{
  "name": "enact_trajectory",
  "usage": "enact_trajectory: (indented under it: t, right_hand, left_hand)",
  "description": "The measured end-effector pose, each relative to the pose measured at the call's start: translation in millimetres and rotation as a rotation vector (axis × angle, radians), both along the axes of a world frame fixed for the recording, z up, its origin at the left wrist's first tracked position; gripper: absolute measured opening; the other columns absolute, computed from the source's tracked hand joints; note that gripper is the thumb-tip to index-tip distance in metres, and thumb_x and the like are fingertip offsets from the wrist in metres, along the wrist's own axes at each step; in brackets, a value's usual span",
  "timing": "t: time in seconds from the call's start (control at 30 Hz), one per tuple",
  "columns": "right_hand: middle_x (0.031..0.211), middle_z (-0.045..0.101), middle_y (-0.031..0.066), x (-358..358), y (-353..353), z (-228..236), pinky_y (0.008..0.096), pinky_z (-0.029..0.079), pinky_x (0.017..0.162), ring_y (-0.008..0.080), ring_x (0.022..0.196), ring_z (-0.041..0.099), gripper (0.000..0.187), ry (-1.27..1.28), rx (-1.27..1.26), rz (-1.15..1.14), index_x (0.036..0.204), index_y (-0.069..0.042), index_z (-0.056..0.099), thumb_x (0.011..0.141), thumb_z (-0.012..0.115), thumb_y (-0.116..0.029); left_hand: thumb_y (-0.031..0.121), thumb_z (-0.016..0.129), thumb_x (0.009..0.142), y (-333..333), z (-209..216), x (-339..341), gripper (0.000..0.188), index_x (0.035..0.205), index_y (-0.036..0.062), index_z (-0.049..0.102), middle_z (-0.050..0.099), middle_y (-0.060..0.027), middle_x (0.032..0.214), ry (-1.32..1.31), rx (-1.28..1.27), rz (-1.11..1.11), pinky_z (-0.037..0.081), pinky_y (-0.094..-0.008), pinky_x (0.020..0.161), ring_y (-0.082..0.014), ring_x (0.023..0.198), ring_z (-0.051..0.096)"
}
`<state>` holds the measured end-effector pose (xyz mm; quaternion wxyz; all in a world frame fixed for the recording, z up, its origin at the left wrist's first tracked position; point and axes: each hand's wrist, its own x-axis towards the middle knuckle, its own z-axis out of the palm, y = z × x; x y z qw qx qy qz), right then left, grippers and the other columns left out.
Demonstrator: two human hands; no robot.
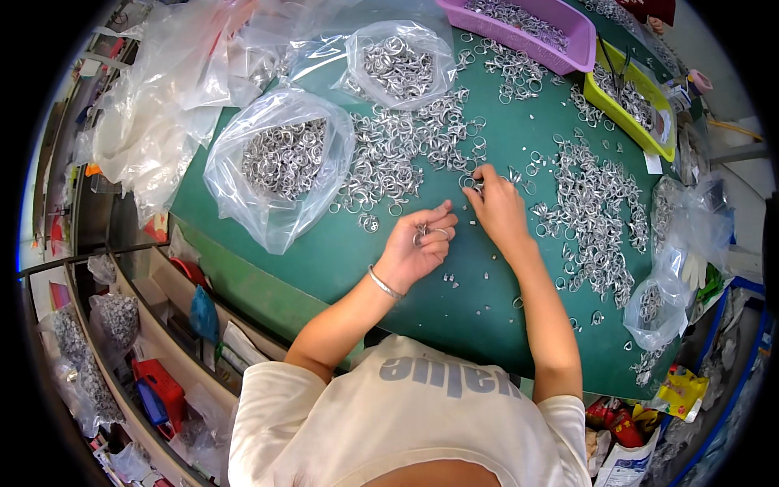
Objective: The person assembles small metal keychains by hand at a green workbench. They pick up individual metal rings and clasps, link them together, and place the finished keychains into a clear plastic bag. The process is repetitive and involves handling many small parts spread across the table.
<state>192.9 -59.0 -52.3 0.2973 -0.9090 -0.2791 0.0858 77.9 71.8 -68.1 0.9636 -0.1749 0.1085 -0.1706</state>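
My left hand [418, 246], with a bangle on the wrist, is curled around a few silver-coloured metal rings [420, 234] above the green tabletop. To its right, my right hand [497, 209] reaches to the edge of a loose ring pile [430, 134], its thumb and fingers pinching at a ring [476, 187]. A second heap of rings [592, 211] spreads to the right of that hand. Small metal bits [451, 278] lie scattered on the table between my forearms.
Two clear plastic bags of rings [280, 162] [399, 65] stand open at the left and back. A purple basket [568, 57] and a yellow-green basket [661, 142] hold more at the far right. Another plastic bag [661, 316] sits by the right edge. Drawers [146, 284] flank the table's left.
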Motion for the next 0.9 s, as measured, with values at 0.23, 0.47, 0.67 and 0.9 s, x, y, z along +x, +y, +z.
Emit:
enact_trajectory:
  t: [0.23, 0.47, 0.67, 0.9]
  right_hand:
    - [0.079, 0.063, 0.0161, 5.8, -2.0, -1.9, 0.0405, 0.049, 0.059, 0.0334, 0.067, 0.062, 0.024, 0.003, 0.138, 0.103, 0.094, -0.001, 0.054, 0.077, 0.069, -0.009]
    - [0.065, 0.052, -0.0058, -8.6, -21.4, 22.0, 0.0163, 0.025, 0.042, 0.0003, 0.049, 0.040, 0.005, 0.859, 0.624, -0.067, 0.088, -0.005, 0.060, 0.085, 0.063, -0.007]
    - [0.074, 0.057, 0.0000, -27.5, -20.2, 29.0, 0.0237, 0.041, 0.050, 0.0075, 0.060, 0.053, 0.012, 0.422, 0.555, 0.095, 0.091, 0.000, 0.061, 0.083, 0.065, -0.007]
    - [0.097, 0.060, 0.0093, -35.8, -5.0, 51.9, 0.0312, 0.048, 0.060, 0.0197, 0.065, 0.059, 0.026, 0.255, 0.435, 0.225, 0.100, -0.003, 0.063, 0.075, 0.071, -0.008]
  left_hand:
    - [-0.006, 0.046, 0.084, -24.9, 30.3, -7.5, 0.030, 0.113, 0.0018, 0.051, 0.047, -0.0050, 0.088, 0.245, 0.355, 0.132, 0.038, -0.0225, 0.056, -0.0097, 0.055, 0.036]
    - [-0.001, 0.050, 0.083, -21.1, -6.6, -18.5, 0.025, 0.108, -0.0021, 0.054, 0.052, -0.0081, 0.093, 0.038, 0.206, 0.202, 0.044, -0.0233, 0.068, -0.0131, 0.067, 0.045]
    - [0.016, 0.052, 0.091, -33.3, 28.0, -19.6, 0.025, 0.110, -0.0010, 0.055, 0.058, -0.0107, 0.100, 0.286, 0.474, 0.093, 0.049, -0.0315, 0.079, -0.0194, 0.093, 0.056]
    - [0.023, 0.051, 0.095, -29.9, 30.4, -33.1, 0.025, 0.107, 0.0017, 0.058, 0.061, -0.0075, 0.095, 0.372, 0.554, 0.072, 0.050, -0.0304, 0.077, -0.0193, 0.093, 0.059]
